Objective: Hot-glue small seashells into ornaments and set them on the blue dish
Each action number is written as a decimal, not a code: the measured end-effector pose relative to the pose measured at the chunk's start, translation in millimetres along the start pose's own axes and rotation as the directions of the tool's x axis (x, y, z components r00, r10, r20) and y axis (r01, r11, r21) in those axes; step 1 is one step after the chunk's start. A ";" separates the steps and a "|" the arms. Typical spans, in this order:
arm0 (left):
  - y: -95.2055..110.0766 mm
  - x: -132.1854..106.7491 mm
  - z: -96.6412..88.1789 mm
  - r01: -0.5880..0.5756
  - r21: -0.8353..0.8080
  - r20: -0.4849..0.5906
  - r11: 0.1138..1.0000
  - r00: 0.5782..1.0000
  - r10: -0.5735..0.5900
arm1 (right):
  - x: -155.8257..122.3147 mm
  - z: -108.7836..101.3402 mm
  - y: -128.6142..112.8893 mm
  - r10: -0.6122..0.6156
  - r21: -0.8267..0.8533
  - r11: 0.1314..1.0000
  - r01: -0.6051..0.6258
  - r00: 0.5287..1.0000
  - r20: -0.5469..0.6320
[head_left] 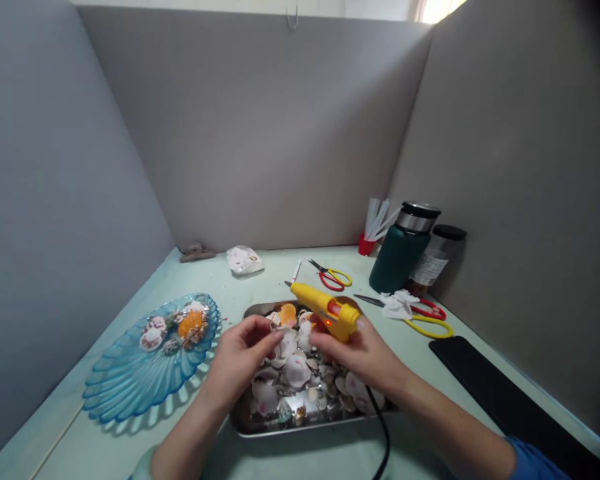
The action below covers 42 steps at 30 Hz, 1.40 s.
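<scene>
Over the middle of the pale green desk, seen from the head camera, both hands are working above a steel tray [280, 432] heaped with seashells [297, 370]. The left hand [240, 357] is closing its fingertips on a small shell [275, 327], pinching it just above the pile. It seems to be holding the shell by the edge so that a face is left bare towards the nozzle side.

The right hand [363, 353] is wrapping around the grip of a yellow glue gun [325, 310]. The barrel is pointing up and away to the left, with a red light glowing on its side. Its black cord [383, 433] is trailing down over the tray's near rim towards the person, probably to stay out of the shells. The two hands are sitting close together, almost touching.

To the left, just beside the tray, a blue glass plate [130, 387] is carrying a small cluster of shells [180, 327] at its far end, within easy reach of the left hand.

Further back, red-and-yellow scissors [333, 277] and a pen [296, 270] are lying near the gun's tip. A red cup of glue sticks [367, 243], a green flask [403, 257] and a dark jar [437, 260] are standing against the right partition. In front of them, a second pair of scissors [427, 323] is lying under a white scrap [399, 303].
</scene>
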State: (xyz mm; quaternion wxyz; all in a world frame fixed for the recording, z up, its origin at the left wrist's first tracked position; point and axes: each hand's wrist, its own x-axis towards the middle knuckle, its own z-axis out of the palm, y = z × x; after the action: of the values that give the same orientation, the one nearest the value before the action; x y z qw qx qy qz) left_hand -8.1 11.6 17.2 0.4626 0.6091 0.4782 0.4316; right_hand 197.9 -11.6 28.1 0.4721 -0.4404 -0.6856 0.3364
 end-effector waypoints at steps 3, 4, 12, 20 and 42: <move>2.6 -1.2 2.3 0.098 -0.223 0.000 0.970 0.995 -0.100 | 7.9 13.2 -10.8 -0.033 -0.047 0.998 0.033 0.999 -0.003; 3.8 -1.4 2.5 0.120 -0.269 0.006 0.956 0.992 -0.123 | 10.6 16.3 -11.9 -0.036 -0.061 0.997 0.035 0.999 -0.012; 3.1 -2.1 5.9 0.202 -0.317 0.027 0.927 0.979 -0.204 | 16.4 23.8 5.9 0.097 0.037 0.995 -0.095 0.994 -0.053; 2.2 -0.9 1.5 0.086 -0.003 -0.098 0.996 0.991 -0.086 | 13.0 16.9 24.4 0.086 -0.017 0.996 -0.088 0.991 -0.098; 2.4 -7.8 12.0 0.212 -0.566 0.239 0.797 0.967 -0.088 | 7.8 20.1 12.6 0.245 0.374 0.894 -0.248 0.968 0.058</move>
State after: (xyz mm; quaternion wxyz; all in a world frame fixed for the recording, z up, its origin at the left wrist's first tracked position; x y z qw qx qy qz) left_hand 2.7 1.9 16.6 0.7066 0.4367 0.3192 0.4561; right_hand 181.2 -0.5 13.2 0.4985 -0.4228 -0.5486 0.5213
